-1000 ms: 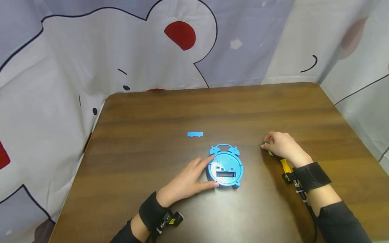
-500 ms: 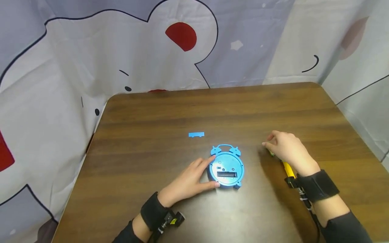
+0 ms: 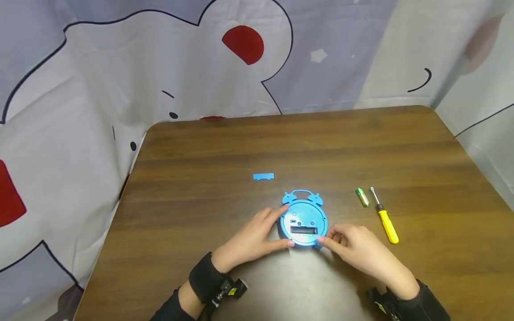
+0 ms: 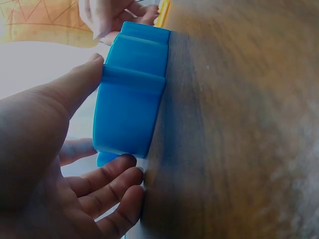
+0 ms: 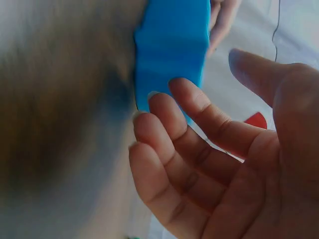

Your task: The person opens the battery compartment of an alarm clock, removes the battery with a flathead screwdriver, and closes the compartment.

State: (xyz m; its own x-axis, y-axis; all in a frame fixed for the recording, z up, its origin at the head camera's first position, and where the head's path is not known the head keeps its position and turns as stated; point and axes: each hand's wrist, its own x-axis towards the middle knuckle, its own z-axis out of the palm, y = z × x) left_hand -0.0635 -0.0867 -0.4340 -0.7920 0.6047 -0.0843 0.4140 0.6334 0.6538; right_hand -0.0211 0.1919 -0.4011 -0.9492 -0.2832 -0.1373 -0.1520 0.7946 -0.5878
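Note:
A blue twin-bell alarm clock lies with its back facing up, a dark battery slot showing in it. My left hand holds the clock's left side, its thumb at the lower rim and a finger near the left bell. The left wrist view shows the clock's blue side wall between thumb and fingers. At the clock's right rim is my right hand, fingertips right at the edge. Its fingers are loosely bent beside the blue wall, with the thumb spread away from them in the right wrist view.
Beyond the clock lies a small blue battery cover. To the right, a green battery lies beside a yellow-handled screwdriver. All rest on a brown wooden table, with a printed curtain hanging behind.
My right hand has left the battery on the table and come down and left to the clock's right rim. The left hand keeps its hold on the clock.

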